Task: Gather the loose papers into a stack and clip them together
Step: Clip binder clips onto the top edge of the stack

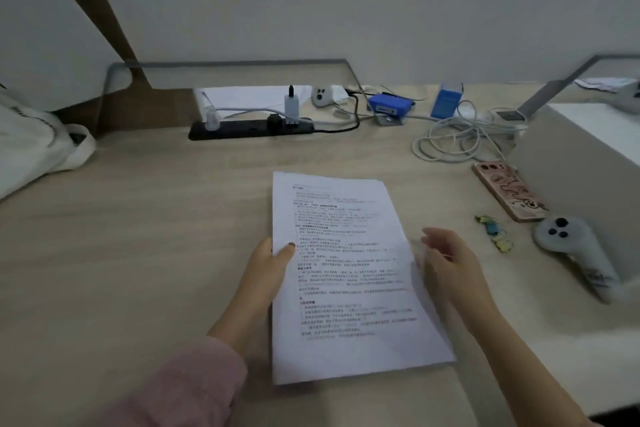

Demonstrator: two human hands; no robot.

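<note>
A stack of printed white papers [349, 274] lies in the middle of the wooden desk, its sheets roughly squared. My left hand [272, 262] grips the stack's left edge, thumb on top of the top sheet. My right hand [446, 255] hovers at the stack's right edge with fingers apart, blurred, holding nothing. A few small coloured binder clips [493, 230] lie on the desk to the right of the papers, past my right hand.
A phone in a pink case [507, 189] and a white controller [575, 246] lie at the right. Coiled white cables [460, 139], a black power strip [249, 128] and blue boxes [391, 106] line the back. A white bag [34, 146] sits at the left.
</note>
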